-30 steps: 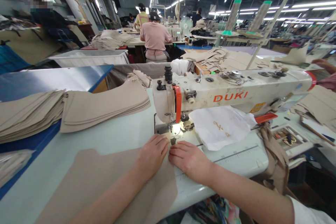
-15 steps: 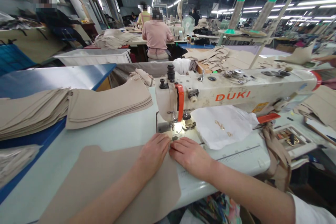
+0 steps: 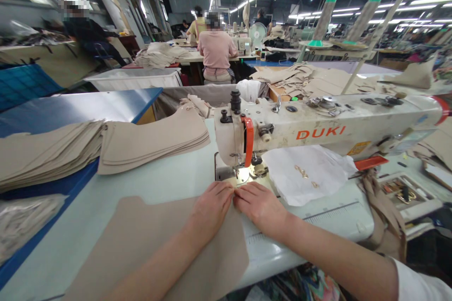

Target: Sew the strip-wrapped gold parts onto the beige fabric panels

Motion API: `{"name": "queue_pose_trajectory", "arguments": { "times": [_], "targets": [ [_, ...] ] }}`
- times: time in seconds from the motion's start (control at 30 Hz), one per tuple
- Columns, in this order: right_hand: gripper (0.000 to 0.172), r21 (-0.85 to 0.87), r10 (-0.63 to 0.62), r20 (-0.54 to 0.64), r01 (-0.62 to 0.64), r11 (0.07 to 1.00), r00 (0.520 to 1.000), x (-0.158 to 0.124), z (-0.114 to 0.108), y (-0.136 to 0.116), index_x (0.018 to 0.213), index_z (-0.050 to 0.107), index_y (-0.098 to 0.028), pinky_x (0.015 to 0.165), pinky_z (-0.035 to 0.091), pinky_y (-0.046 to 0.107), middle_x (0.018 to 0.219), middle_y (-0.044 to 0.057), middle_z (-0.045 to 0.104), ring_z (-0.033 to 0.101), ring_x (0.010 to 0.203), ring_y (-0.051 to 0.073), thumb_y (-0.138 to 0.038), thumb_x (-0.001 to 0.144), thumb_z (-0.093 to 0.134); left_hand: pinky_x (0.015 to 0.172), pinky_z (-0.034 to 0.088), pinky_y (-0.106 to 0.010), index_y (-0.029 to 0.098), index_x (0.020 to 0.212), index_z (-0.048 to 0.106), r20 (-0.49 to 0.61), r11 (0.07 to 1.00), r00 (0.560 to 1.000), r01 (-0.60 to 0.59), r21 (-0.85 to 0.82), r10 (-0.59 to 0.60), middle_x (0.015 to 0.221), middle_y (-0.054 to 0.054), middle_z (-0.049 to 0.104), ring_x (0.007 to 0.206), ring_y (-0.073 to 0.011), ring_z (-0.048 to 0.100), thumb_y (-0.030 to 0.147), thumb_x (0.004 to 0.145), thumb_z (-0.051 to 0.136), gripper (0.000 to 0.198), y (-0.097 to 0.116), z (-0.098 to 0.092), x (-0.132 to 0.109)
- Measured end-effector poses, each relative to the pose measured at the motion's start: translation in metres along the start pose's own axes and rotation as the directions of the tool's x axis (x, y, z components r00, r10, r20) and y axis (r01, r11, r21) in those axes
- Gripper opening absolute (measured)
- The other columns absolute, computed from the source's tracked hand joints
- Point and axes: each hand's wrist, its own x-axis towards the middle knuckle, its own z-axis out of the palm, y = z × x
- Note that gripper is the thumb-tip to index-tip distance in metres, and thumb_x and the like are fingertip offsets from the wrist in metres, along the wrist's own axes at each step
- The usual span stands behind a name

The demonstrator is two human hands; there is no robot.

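A large beige fabric panel (image 3: 151, 225) lies on the pale sewing table, partly under my forearms. My left hand (image 3: 212, 207) is closed in a pinch on its far edge, just in front of the presser foot. Beside it, my right hand (image 3: 259, 207) pinches the same edge, and the fingertips of both hands meet. My fingers hide the exact bit of cloth they hold. Over them stands the head of a white sewing machine (image 3: 282, 127) with a red lever guard; its lamp lights the needle area. A white cloth (image 3: 303, 174) with small gold-coloured metal pieces rests right of the needle.
Stacked beige panels (image 3: 155, 143) lie at the left, with another pile (image 3: 45, 155) beside them. To the right is a tray of small parts (image 3: 406, 193) and hanging fabric strips (image 3: 383, 216). Thread cones (image 3: 323, 23) stand behind. Other people sit farther off.
The whole view has shifted slightly, so things appear farther right. My fingertips have drawn closer together at the panel's edge, and the small dark patch between them is now out of sight.
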Motion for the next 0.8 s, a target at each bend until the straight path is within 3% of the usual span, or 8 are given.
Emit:
{"name": "queue_pose_trajectory", "arguments": {
  "times": [0.17, 0.33, 0.8],
  "targets": [
    [0.008, -0.029, 0.027, 0.025, -0.026, 0.999, 0.999, 0.005, -0.001, 0.011, 0.087, 0.063, -0.012, 0.088, 0.045, 0.033, 0.094, 0.007, 0.065, 0.057, 0.091, 0.020, -0.015, 0.090, 0.057, 0.077, 0.055, -0.033, 0.015, 0.085, 0.063, 0.010, 1.000, 1.000, -0.012, 0.002, 0.012, 0.086, -0.006, 0.068, 0.081, -0.0199, 0.062, 0.010, 0.091, 0.042, 0.022, -0.006, 0.007, 0.011],
    [0.006, -0.047, 0.082, 0.035, -0.080, 0.996, 0.996, 0.007, 0.001, 0.019, 0.089, 0.063, -0.014, 0.078, 0.047, 0.033, 0.101, 0.008, 0.066, 0.058, 0.094, 0.021, -0.016, 0.090, 0.058, 0.078, 0.055, -0.034, 0.017, 0.087, 0.062, 0.003, 0.999, 1.000, 0.007, -0.046, -0.007, 0.086, -0.005, 0.068, 0.083, -0.0187, 0.062, 0.012, 0.092, 0.042, 0.021, -0.017, 0.015, 0.020],
    [0.006, -0.015, 0.129, -0.008, -0.129, 0.992, 0.992, 0.012, 0.005, 0.025, 0.091, 0.063, -0.013, 0.070, 0.047, 0.032, 0.105, 0.009, 0.068, 0.062, 0.089, 0.021, -0.014, 0.090, 0.058, 0.078, 0.053, -0.034, 0.016, 0.083, 0.064, -0.010, 0.996, 1.000, 0.022, -0.088, -0.023, 0.086, -0.008, 0.069, 0.082, -0.0194, 0.061, 0.014, 0.091, 0.044, 0.021, -0.024, 0.015, 0.028]
  ]
}}
